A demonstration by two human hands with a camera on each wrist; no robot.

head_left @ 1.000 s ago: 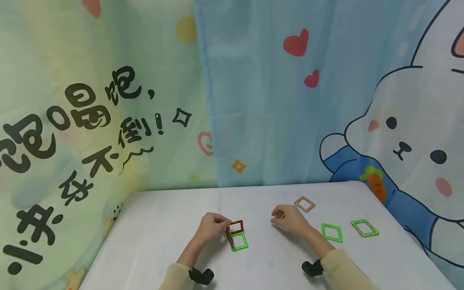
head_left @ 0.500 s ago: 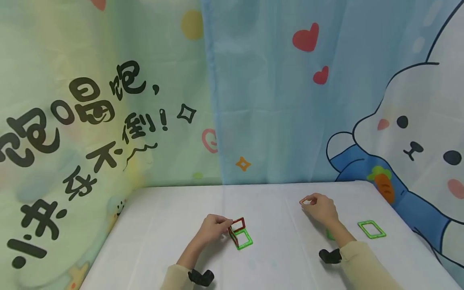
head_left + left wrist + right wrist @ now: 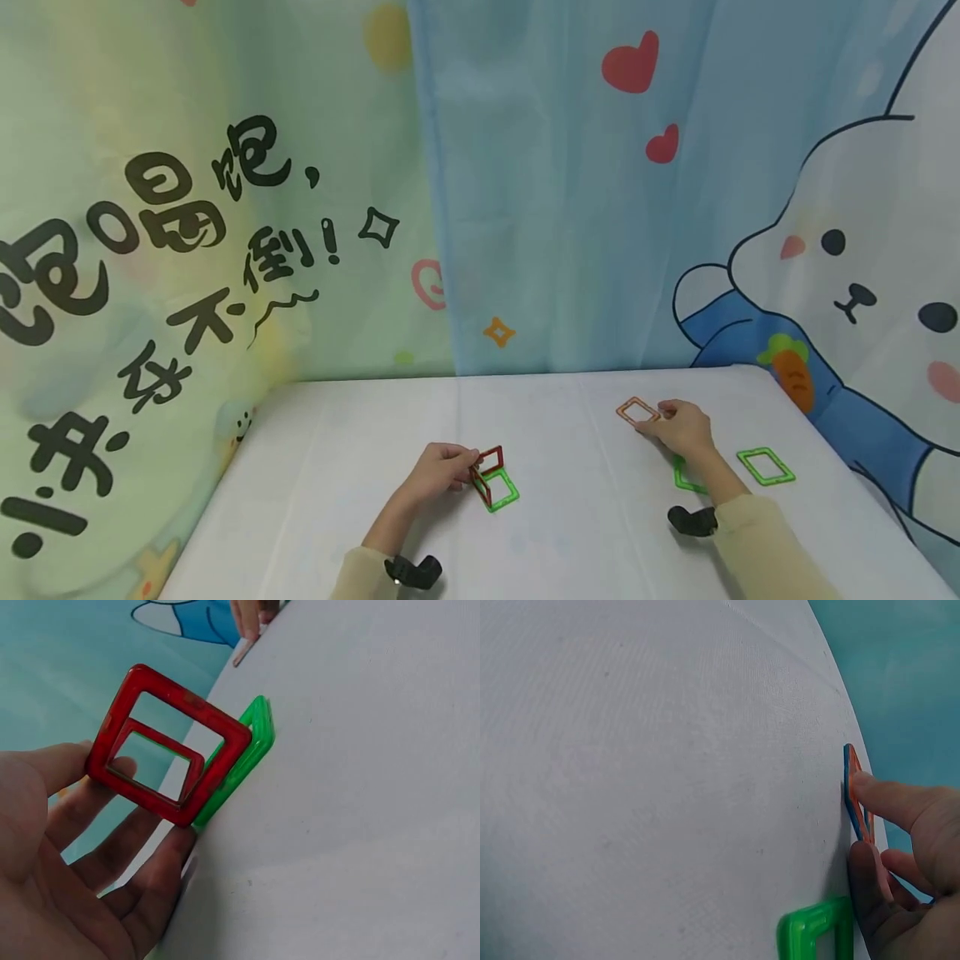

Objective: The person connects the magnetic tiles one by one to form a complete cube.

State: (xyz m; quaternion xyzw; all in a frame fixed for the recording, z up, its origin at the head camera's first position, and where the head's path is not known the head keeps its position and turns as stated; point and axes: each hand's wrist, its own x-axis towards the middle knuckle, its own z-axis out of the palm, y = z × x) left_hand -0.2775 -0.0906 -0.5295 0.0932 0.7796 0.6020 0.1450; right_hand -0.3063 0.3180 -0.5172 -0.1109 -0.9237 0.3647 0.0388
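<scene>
My left hand (image 3: 442,467) pinches the corner of a red magnetic tile (image 3: 187,701), an open square frame standing on edge. Behind it stands a second red tile (image 3: 161,740). Both meet a green tile (image 3: 241,769) that lies on the table, seen also in the head view. Towards the far right, my right hand (image 3: 681,429) pinches an orange magnetic tile (image 3: 630,419) at its near corner, thumb on its face. In the right wrist view this orange tile (image 3: 850,795) appears nearly edge-on, with a blue side; whether it touches the table I cannot tell.
A green tile (image 3: 678,473) lies partly hidden under my right forearm. Farther right lies another green tile (image 3: 778,482). The white table (image 3: 570,533) ends at a printed curtain (image 3: 540,250) behind it.
My right hand has moved right and away from me to the orange tile and now holds it by its near corner. My left hand keeps its hold on the red tile.
</scene>
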